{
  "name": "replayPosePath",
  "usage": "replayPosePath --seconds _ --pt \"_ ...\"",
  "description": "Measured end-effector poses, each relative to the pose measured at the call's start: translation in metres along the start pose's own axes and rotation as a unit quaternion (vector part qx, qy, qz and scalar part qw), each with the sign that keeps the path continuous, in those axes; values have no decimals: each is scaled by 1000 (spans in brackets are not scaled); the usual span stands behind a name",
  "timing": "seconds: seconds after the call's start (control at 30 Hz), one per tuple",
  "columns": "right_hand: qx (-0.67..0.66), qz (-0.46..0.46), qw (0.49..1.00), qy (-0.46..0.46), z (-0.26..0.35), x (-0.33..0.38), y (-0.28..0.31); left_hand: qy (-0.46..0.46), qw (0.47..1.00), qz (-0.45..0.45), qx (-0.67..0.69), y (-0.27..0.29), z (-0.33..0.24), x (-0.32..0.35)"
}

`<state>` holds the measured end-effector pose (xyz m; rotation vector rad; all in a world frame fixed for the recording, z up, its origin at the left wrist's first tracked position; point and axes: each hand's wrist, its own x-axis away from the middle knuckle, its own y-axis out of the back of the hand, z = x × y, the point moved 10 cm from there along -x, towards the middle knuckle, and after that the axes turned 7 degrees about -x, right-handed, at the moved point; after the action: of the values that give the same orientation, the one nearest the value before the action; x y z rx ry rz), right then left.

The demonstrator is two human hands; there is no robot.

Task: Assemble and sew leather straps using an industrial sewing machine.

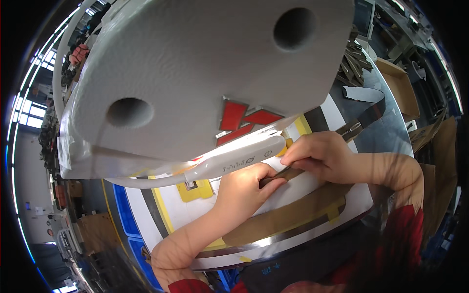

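A narrow dark brown strip, perhaps fabric, is pinched between my two hands under the head of a large grey-white machine, which looks like a sewing machine. My left hand grips its near-left end between thumb and fingers. My right hand is closed with fingertips pressed together at the strip's other end, close to a yellow part. A white lamp bar runs just above my left hand and hides the needle area. Beyond my right hand lies a brown piece with a small silver metal part.
A yellow plate sits on the white work surface left of my hand. A brown curved band lines the near edge. At the far right are a pile of dark strips and a cardboard box. Blue bins stand left.
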<state>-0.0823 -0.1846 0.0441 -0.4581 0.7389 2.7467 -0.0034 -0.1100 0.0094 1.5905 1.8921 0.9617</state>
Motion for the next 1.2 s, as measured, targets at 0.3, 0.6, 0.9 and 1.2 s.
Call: replayPosePath --seconds 0.3,0.6,0.9,1.2 --pt "90 103 978 -154 -21 6 -8 -60 996 -67 -8 6 -9 3" --pt "222 -2 969 -104 -49 -33 29 -159 955 -131 -212 6 -34 18" --pt "186 25 978 -95 -52 -40 33 -126 954 -111 -249 3 -29 12" --pt "363 -54 930 2 -10 -36 37 -116 953 -123 -250 1 -22 0"
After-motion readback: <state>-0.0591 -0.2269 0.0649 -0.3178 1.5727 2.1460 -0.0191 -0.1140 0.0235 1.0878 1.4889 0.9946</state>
